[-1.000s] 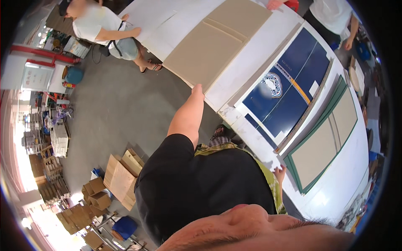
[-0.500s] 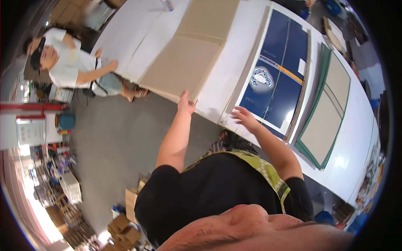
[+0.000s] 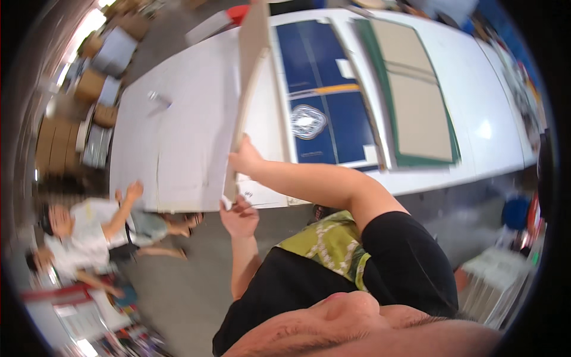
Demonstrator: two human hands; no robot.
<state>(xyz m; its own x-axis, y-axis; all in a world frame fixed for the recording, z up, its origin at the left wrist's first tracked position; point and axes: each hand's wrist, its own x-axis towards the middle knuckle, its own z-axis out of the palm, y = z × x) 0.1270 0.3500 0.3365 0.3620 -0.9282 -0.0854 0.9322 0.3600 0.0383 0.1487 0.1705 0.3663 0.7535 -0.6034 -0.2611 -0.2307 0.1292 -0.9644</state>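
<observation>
A long tan cardboard panel (image 3: 253,44) stands nearly on edge across the white table (image 3: 184,128), its near end at the table's front edge. My right hand (image 3: 245,156) reaches over to the left and grips the panel's edge a little way in from that end. At the near corner is my left hand (image 3: 240,220), fingers curled around the lower end of the panel. Just right of the panel lies a dark blue printed sheet (image 3: 349,128) with a white ornamental emblem and an orange-yellow strip across it. The panel hides part of the table behind it.
Further right, a tan board (image 3: 416,113) rests on green sheets (image 3: 386,89). A small clear object (image 3: 159,99) stands on the table's left part. Two people are at the left; one person's hand (image 3: 134,190) is near the table edge. Cartons (image 3: 56,143) are stacked beyond.
The panel was lying flat and is now tipped up on edge. My right hand has moved left from beside the blue sheet onto the panel. The whole view has turned.
</observation>
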